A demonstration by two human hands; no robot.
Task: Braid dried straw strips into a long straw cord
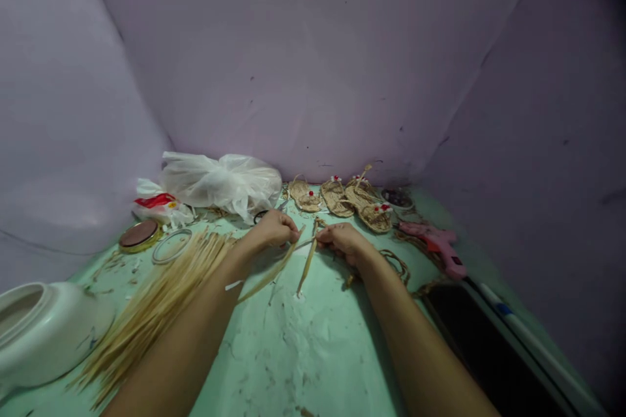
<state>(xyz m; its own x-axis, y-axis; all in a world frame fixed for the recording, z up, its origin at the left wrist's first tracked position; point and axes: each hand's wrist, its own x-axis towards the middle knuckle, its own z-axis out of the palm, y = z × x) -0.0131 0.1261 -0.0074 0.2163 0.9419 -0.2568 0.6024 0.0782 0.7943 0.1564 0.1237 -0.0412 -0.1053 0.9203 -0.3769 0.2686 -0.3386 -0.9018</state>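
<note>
My left hand (274,229) is closed, pinching a strip of dried straw (268,279) that trails down toward my left forearm. Facing it, my right hand (342,240) has its fingers pinched around a second straw strip (306,268), which hangs down to the tabletop. A thin pale piece spans the small gap between the two hands; its kind is too small to make out. Just beyond my left hand lie scissors (260,215), partly covered. Behind my right hand sit small woven straw slippers (337,199) with red and white beads.
A straw bundle (161,313) lies left of my left forearm, near a white pot (53,332), a round tin (140,236) and a tape ring (171,247). A plastic bag (225,184) rests by the wall. At right are a pink glue gun (437,244) and a dark flat object (489,345).
</note>
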